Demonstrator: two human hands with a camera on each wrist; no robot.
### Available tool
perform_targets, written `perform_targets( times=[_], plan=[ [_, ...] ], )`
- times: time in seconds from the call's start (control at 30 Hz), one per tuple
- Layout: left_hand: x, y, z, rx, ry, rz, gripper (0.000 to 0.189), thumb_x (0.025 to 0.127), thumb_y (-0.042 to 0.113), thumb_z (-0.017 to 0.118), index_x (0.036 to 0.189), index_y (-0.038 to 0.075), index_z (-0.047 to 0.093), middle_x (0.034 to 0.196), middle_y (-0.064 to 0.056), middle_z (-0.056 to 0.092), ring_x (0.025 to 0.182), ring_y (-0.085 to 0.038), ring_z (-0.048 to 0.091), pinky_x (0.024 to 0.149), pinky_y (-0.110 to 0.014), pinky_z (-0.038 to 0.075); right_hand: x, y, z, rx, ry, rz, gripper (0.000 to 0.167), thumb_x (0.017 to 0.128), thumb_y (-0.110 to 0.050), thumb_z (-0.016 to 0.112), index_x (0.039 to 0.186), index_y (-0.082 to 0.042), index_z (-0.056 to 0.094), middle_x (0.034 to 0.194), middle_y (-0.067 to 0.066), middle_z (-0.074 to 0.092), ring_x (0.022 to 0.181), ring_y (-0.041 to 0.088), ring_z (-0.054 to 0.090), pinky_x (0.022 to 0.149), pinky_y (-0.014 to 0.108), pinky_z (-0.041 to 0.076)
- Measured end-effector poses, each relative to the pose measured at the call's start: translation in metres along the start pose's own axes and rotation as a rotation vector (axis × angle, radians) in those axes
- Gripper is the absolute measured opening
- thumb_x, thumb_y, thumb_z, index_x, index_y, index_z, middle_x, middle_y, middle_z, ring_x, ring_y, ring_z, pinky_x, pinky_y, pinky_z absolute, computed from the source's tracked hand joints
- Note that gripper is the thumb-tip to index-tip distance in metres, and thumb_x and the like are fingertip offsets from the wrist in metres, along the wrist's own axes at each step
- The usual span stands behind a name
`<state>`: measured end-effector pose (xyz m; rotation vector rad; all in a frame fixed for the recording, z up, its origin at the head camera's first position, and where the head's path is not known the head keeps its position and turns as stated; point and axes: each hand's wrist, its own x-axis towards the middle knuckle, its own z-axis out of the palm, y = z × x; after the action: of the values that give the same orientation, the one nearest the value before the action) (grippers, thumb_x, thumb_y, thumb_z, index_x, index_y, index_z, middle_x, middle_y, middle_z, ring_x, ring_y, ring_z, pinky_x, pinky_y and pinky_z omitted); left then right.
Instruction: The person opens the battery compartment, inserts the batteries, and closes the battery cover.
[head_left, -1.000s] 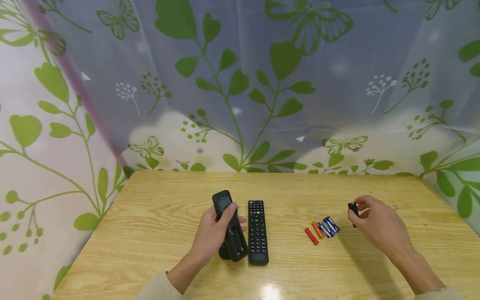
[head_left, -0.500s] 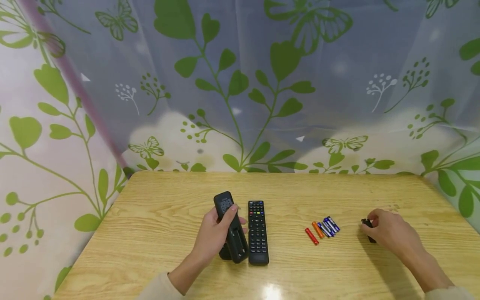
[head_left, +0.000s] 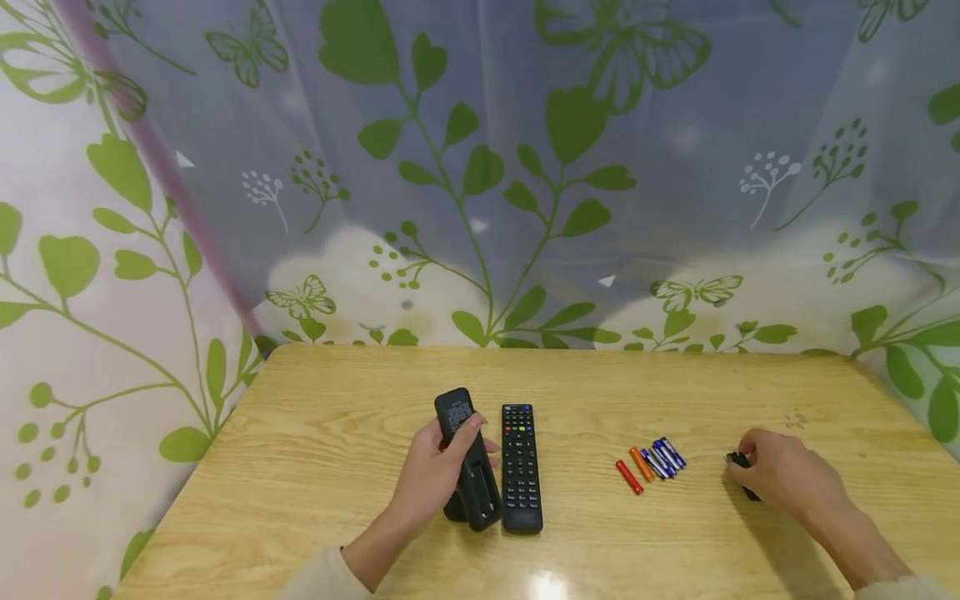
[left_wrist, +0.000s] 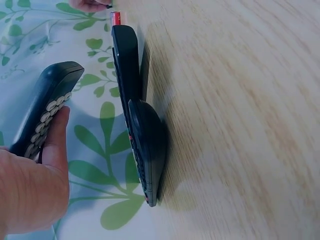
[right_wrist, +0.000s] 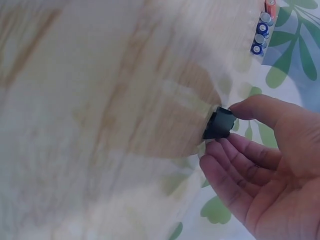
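Observation:
My left hand grips a black remote control, held tilted above the table with its back up and the battery compartment uncovered. In the left wrist view the keys of this remote face down. Under it, partly hidden, lies another black remote. Beside that, a third remote lies face up. At the right, my right hand pinches a small black battery cover between thumb and fingers, low at the tabletop. Whether the cover touches the wood I cannot tell.
Between the hands lie a red battery, an orange battery and several blue-and-white batteries in a slanted row. The wooden table ends at a patterned curtain behind.
My right hand has moved right and down toward the tabletop, carrying the battery cover away from the batteries. My left hand keeps its hold on the remote with little movement.

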<state>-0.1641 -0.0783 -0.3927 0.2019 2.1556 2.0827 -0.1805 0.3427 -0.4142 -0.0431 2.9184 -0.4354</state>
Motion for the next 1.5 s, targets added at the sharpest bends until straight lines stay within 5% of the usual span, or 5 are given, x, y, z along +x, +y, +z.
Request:
perform_targets(
  times=[0.33,0.57,0.87,1.23,1.5],
  plan=[
    [-0.001,-0.002,0.000,-0.012,-0.005,-0.002,0.055,0.098,0.041,0.052,0.126,-0.005,0.048,0.102,-0.021,0.066,0.092,-0.033,0.067,0.080,-0.037,0.056,-0.001,-0.003,-0.001,0.039,-0.060,-0.003,0.046,0.090,-0.034,0.065,0.105,0.009,0.054,0.081,0.005,0.062,0.062,0.015,0.056,0.052,0.036,0.046],
    [0.000,-0.003,-0.001,0.004,-0.001,-0.006,0.054,0.097,0.043,0.053,0.123,-0.005,0.051,0.099,-0.019,0.068,0.092,-0.035,0.067,0.079,-0.036,0.056,-0.008,-0.010,-0.008,0.024,-0.020,-0.001,0.049,0.094,-0.038,0.057,0.111,0.008,0.054,0.084,0.005,0.063,0.065,0.016,0.058,0.050,0.036,0.046],
    [-0.003,-0.001,-0.002,-0.021,-0.006,-0.002,0.051,0.099,0.035,0.052,0.128,-0.007,0.045,0.101,-0.020,0.067,0.090,-0.033,0.068,0.078,-0.037,0.056,-0.014,-0.059,-0.006,0.113,0.062,-0.113,0.026,0.096,-0.028,0.057,0.105,-0.005,0.064,0.085,-0.001,0.064,0.071,0.014,0.060,0.054,0.035,0.049],
    [-0.005,0.003,-0.002,-0.057,-0.005,-0.006,0.051,0.099,0.030,0.054,0.129,-0.009,0.042,0.102,-0.024,0.066,0.089,-0.036,0.068,0.077,-0.039,0.057,-0.005,-0.111,0.018,0.161,0.037,-0.238,0.019,0.092,-0.018,0.063,0.103,-0.004,0.068,0.086,-0.003,0.066,0.072,0.010,0.061,0.060,0.033,0.052],
    [-0.005,0.002,-0.003,-0.062,-0.004,-0.021,0.052,0.099,0.032,0.054,0.132,-0.005,0.042,0.101,-0.022,0.067,0.090,-0.035,0.068,0.076,-0.040,0.057,-0.002,-0.127,0.035,0.095,0.050,-0.252,0.018,0.089,-0.011,0.067,0.073,-0.012,0.060,0.059,-0.004,0.046,0.050,0.009,0.039,0.045,0.022,0.027]
  ],
)
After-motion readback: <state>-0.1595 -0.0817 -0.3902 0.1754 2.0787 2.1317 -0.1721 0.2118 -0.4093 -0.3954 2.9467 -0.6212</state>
